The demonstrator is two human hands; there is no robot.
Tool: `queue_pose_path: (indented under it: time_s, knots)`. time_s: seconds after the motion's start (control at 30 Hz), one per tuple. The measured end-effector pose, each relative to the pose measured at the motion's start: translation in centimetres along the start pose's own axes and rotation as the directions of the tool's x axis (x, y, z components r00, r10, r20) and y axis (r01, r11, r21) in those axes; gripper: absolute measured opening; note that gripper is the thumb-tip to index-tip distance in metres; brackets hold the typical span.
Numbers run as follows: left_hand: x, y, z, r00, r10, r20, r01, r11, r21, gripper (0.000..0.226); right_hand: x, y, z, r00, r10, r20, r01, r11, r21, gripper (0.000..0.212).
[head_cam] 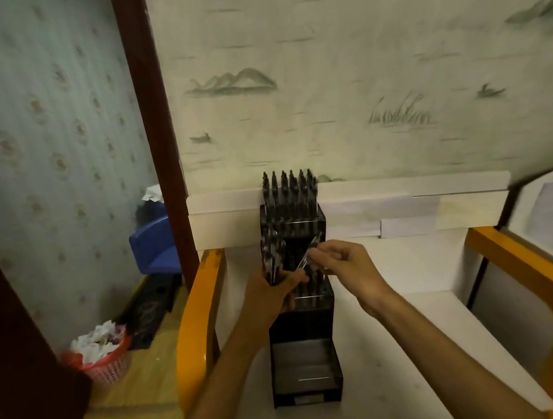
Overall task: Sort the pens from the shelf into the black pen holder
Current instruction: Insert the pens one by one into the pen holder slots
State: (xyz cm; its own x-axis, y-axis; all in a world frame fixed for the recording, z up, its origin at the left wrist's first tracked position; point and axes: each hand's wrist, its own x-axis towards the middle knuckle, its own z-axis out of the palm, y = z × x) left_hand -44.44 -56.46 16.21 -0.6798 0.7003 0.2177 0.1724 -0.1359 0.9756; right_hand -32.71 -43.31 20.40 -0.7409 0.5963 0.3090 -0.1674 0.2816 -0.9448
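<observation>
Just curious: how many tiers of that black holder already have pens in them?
2. The top tier at the back is full of pens, and the middle tier holds some, partly hidden by the hands. The bottom tier looks empty.

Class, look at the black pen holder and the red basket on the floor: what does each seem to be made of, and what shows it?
Black pen holder: probably glossy plastic or acrylic; its tier edges glint. Red basket: likely moulded plastic; its wall is an open lattice.
</observation>
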Motion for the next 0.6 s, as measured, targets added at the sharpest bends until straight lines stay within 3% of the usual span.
queue_pose_path:
  time_s: [0.17, 0.3, 0.43, 0.6]
  knots:
    - [0.2, 0.0, -0.3, 0.998, -0.022, 0.053, 0.021, 1.0, 0.014, 0.031, 0.6, 0.5, 0.5, 0.994, 0.091, -0.062, -0.083, 0.988, 0.128, 0.02]
    - [0.5, -0.1, -1.7, 0.998, -0.048, -0.035, 0.049, 0.999, 0.022, 0.031, 1.3, 0.6, -0.7, 0.976, 0.148, -0.158, -0.115, 0.973, 0.2, 0.024]
    - [1.5, -0.7, -3.7, 0.991, -0.07, -0.113, 0.079, 0.994, 0.076, 0.029, 1.7, 1.4, -1.9, 0.969, 0.039, -0.243, -0.035, 0.999, 0.02, 0.013]
    - [2.4, -2.7, -5.8, 0.987, -0.127, -0.096, 0.121, 0.99, -0.065, 0.016, 2.4, 2.9, -2.5, 0.95, -0.134, -0.282, 0.05, 0.957, -0.285, 0.009]
